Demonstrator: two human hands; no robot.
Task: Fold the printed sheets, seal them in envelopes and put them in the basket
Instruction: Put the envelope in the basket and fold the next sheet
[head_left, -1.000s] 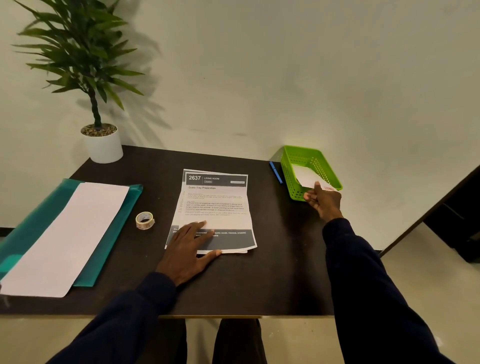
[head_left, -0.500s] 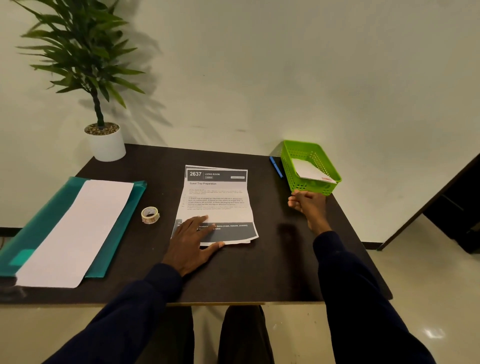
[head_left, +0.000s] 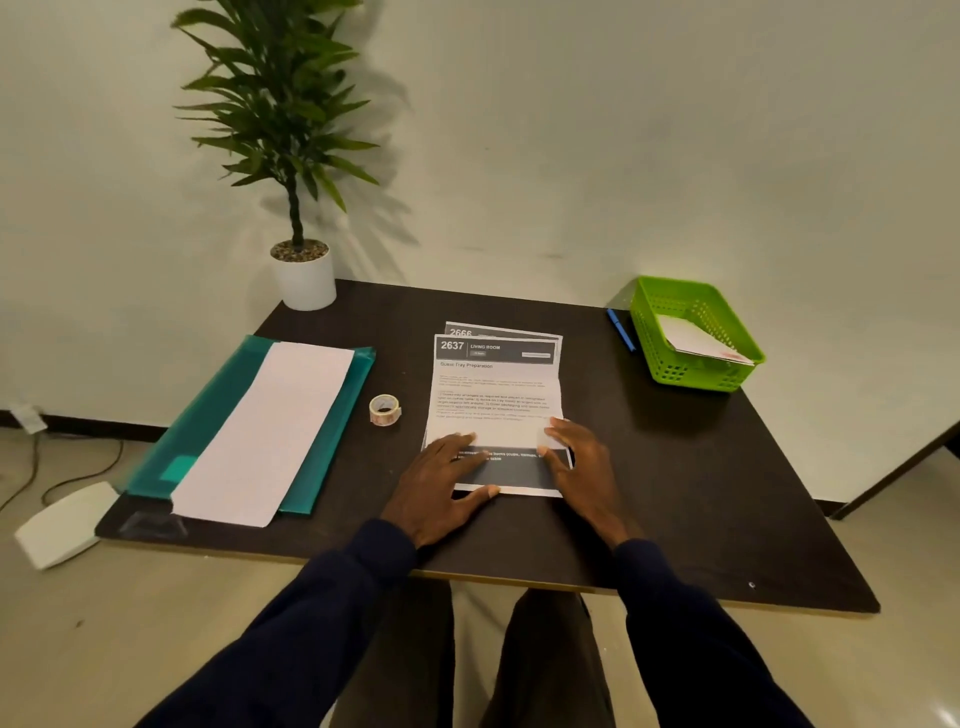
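Since the worktop (head_left: 675, 493) holds light, limp, slippery-looking printed sheets (head_left: 493, 400) at centre, the left hand (head_left: 441, 483) and right hand (head_left: 582, 467) rest flat, fingers straight, on their seven and five o'clock corners, likely the best pinch points.

Wide passage over bare table (head_left: 675, 493) at right centre of frame, between printed sheets (head_left: 496, 395) and basket (head_left: 691, 371). More bare surface along near edge, lower right.
Centre blocked: sheets, with left hand (head_left: 441, 478) and right hand (head_left: 582, 462) resting on near end.
Narrow gap left of sheets, tape roll (head_left: 384, 409) in it.
Left side taken by teal folder (head_left: 208, 415) under white paper (head_left: 270, 431).
Upper left corner: potted plant (head_left: 305, 278), tall leaves above.
Upper right: pen (head_left: 621, 330) just beside basket, envelope (head_left: 696, 340) inside.
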